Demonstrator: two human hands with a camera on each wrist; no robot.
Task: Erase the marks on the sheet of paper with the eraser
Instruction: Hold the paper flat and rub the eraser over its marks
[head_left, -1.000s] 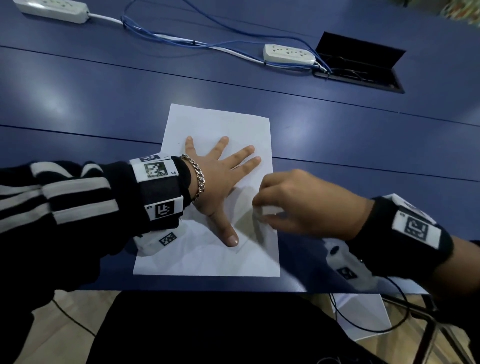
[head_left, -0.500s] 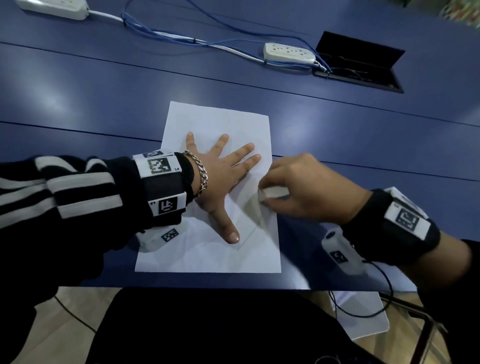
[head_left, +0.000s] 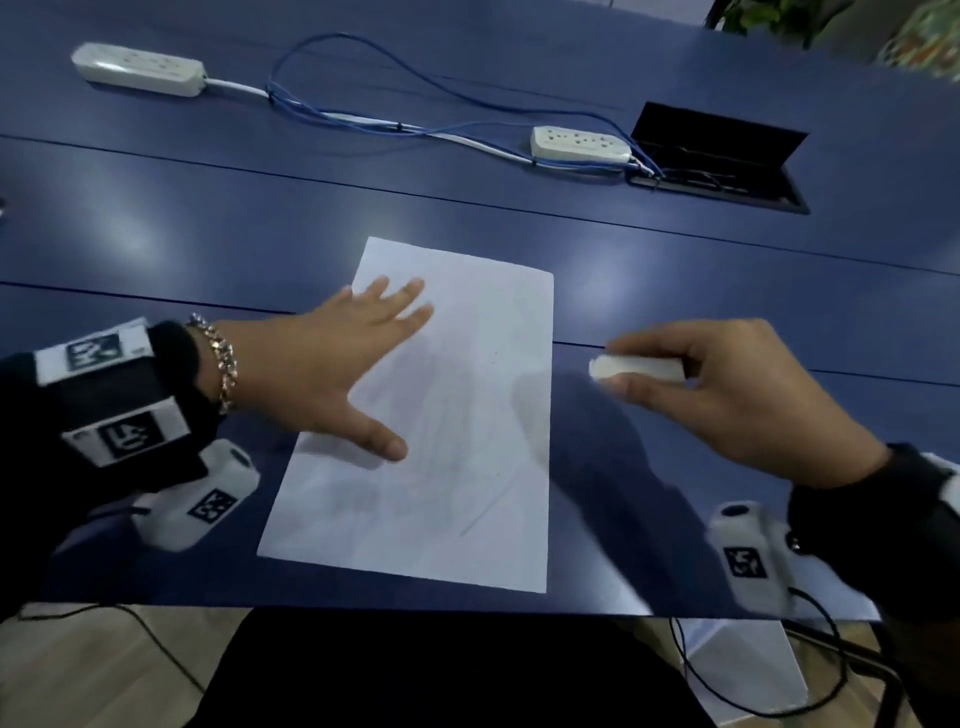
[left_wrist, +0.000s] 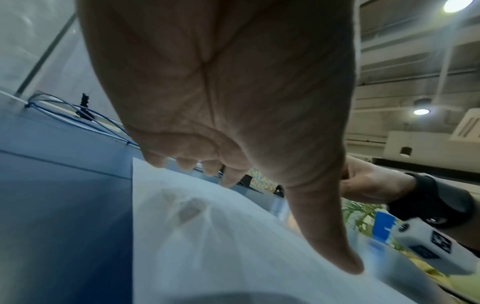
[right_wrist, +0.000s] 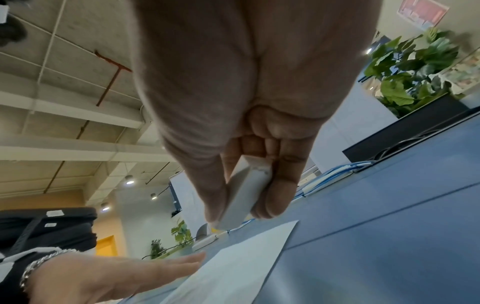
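A white sheet of paper (head_left: 457, 415) lies near the front edge of the blue table (head_left: 260, 223), with a faint pencil line (head_left: 480, 514) low on it. My left hand (head_left: 332, 364) is spread over the sheet's left side, fingers straight; in the left wrist view the left hand (left_wrist: 233, 123) hovers just above the paper (left_wrist: 221, 236). My right hand (head_left: 727, 389) is to the right of the sheet, off the paper, pinching a white eraser (head_left: 636, 368) between thumb and fingers. The right wrist view shows the eraser (right_wrist: 246, 189) held above the table beside the paper (right_wrist: 233, 267).
Two white power strips (head_left: 137, 69) (head_left: 579, 143) joined by blue and white cables (head_left: 363, 119) lie at the back. An open black cable hatch (head_left: 722, 161) sits at the back right. The table's front edge (head_left: 467, 605) runs just below the sheet.
My right hand has lifted the eraser off the paper's right edge and drawn it away to the right. My left hand has slid left and back toward the sheet's left edge.
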